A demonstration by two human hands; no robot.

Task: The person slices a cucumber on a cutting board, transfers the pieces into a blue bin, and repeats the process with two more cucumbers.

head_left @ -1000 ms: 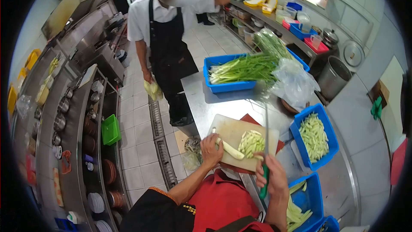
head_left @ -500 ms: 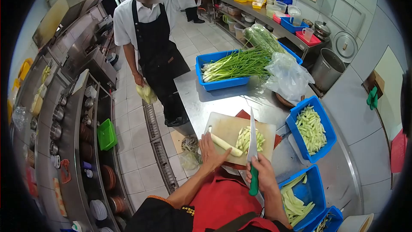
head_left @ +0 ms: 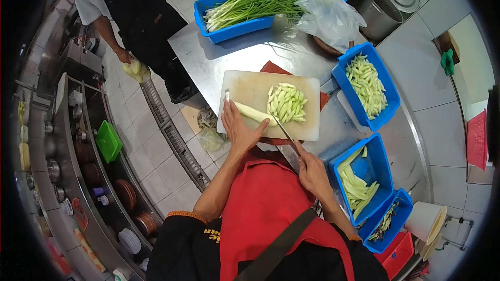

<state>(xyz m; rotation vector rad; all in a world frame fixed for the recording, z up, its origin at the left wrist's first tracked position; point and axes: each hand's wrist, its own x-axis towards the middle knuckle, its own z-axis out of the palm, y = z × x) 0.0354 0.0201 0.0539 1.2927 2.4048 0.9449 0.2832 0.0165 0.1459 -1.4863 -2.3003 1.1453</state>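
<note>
My left hand [head_left: 238, 129] lies flat on a long pale peeled vegetable [head_left: 251, 112], pinning it to the light cutting board [head_left: 250, 86]. My right hand [head_left: 311, 169] grips the handle of a knife [head_left: 284, 131], and the blade tip meets the vegetable's right end. A pile of cut pale green strips [head_left: 287, 102] lies on the board just beyond the blade.
On the steel table [head_left: 208, 47], a blue tub of cut strips [head_left: 385, 119] stands right of the board, a blue tub of peeled pieces [head_left: 377, 164] near my right elbow, and a blue tub of green onions [head_left: 229, 34] beside a plastic bag [head_left: 328, 13]. A person in a black apron [head_left: 135, 5] stands at far left, holding a yellowish bag.
The view has tilted down toward the board. My right hand has brought the raised knife down, from upright to its tip on the vegetable. My left hand still presses the vegetable.
</note>
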